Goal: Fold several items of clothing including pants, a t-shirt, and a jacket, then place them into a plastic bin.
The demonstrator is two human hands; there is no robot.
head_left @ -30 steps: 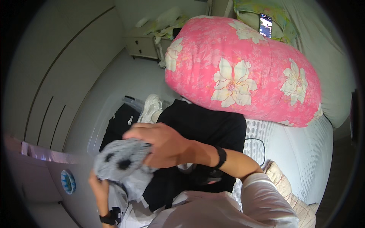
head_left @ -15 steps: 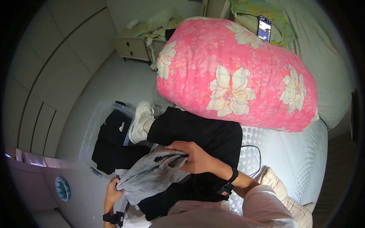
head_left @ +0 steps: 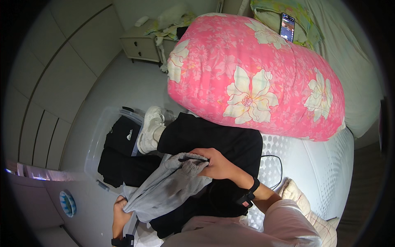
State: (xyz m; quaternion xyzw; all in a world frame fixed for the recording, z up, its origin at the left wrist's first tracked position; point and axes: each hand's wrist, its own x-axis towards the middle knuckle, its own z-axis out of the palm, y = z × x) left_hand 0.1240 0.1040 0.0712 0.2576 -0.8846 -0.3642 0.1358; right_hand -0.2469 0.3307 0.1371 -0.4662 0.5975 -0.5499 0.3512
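A light grey garment (head_left: pixel 170 187) with a gathered, elastic-looking edge is stretched between my two hands above my lap. My right hand (head_left: pixel 214 163) grips its gathered upper edge, fingers closed around the cloth. At the garment's lower left end, my left hand (head_left: pixel 121 210) pinches the fabric. My legs in black trousers (head_left: pixel 210 133) lie under and beyond it, with one white shoe (head_left: pixel 151 129) showing. Left of the shoe, a clear plastic storage box (head_left: pixel 95 142) on the floor holds folded black clothes (head_left: pixel 119 140). The far side of the garment is hidden.
A big pink floral quilt bundle (head_left: pixel 214 78) lies on the bed (head_left: pixel 317 164) ahead. A lit phone (head_left: pixel 287 28) leans behind it. A dark cable (head_left: pixel 281 168) curves beside my thigh. Beyond are a nightstand (head_left: pixel 140 46) and wall panels; a blue round object (head_left: pixel 68 203) sits far left.
The grey garment has been pulled straighter and smoother between my hands. My right hand has risen slightly with its edge, while the left stays at the lower end. The phone's screen picture differs.
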